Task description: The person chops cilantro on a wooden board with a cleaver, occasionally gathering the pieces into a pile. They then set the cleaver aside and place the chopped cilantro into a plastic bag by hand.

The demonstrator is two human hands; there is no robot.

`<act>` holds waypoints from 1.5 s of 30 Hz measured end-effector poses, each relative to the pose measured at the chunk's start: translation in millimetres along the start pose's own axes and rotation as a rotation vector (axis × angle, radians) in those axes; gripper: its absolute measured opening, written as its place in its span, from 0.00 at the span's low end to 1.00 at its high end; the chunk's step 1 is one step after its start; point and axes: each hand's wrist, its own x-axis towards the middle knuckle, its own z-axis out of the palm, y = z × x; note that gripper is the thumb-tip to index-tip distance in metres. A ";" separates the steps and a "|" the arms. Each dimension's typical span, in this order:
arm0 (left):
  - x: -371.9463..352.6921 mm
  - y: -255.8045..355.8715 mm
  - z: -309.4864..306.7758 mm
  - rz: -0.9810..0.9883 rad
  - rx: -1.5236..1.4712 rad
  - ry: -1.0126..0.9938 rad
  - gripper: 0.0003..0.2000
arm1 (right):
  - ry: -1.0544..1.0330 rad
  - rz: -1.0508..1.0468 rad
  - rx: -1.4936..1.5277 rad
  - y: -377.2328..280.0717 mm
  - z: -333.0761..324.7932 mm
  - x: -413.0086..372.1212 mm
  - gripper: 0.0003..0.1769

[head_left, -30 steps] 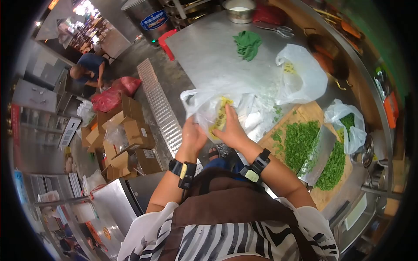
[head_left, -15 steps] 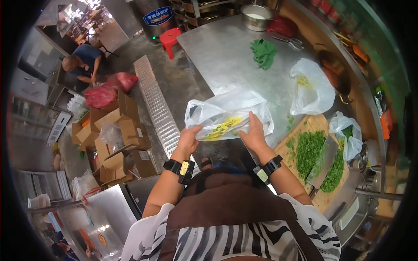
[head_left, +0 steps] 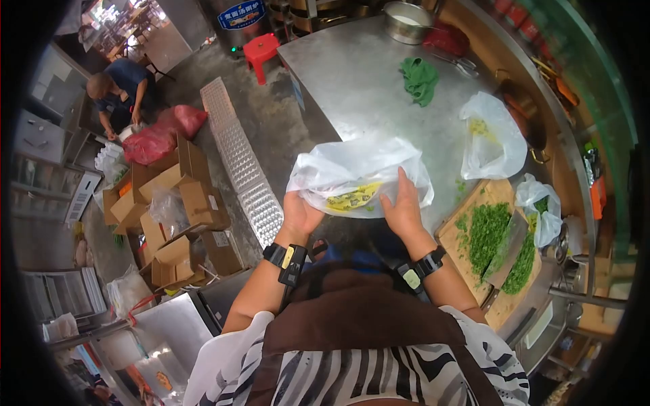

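Observation:
A white plastic bag point(head_left: 352, 166) with yellow print is held up between both hands at the near edge of the steel table point(head_left: 325, 74). My left hand point(head_left: 301, 215) grips its left lower corner, with the fingertips hidden by the plastic. At the bag's right side, my right hand point(head_left: 404, 206) presses on the front, thumb and fingers apart with some fingers out of sight. To the right, chopped green herbs point(head_left: 489, 237) lie on a wooden cutting board point(head_left: 450, 237), with a cleaver point(head_left: 508, 252) between two piles.
A second white bag point(head_left: 493, 145), a green cloth point(head_left: 420, 81) and a pot point(head_left: 406, 26) stand on the table. A small bag point(head_left: 539, 213) lies right of the board. Cardboard boxes point(head_left: 193, 210), a red stool point(head_left: 261, 54) and a bent-over person point(head_left: 122, 88) are at left.
My left hand has moved slightly down and under the bag's corner. The bag's handle opening at the left has closed up. The person at left has moved their arms apart.

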 end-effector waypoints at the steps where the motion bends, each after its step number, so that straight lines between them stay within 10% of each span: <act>1: 0.4 0.1 -1.7 -0.005 -0.002 0.007 0.21 | -0.005 0.007 -0.001 -3.2 0.2 -3.2 0.41; 7: 6.5 -5.2 -16.5 -0.022 0.147 0.161 0.20 | 0.143 -0.114 0.121 8.6 6.9 -9.4 0.37; 14: 8.5 -21.9 -23.7 -0.009 0.153 0.143 0.21 | -0.161 -0.269 -0.067 10.0 2.0 -21.5 0.16; 27: 6.8 -69.4 -9.2 -0.033 -0.049 0.080 0.21 | -0.122 -0.425 -0.237 40.3 50.4 -14.3 0.27; 35: -12.8 -69.7 41.4 -0.123 -0.058 -0.098 0.25 | -0.711 0.521 1.415 17.6 51.4 11.6 0.27; 45: -28.5 -44.1 68.4 -0.102 0.135 -0.252 0.23 | -0.975 0.638 1.710 30.7 65.2 17.6 0.28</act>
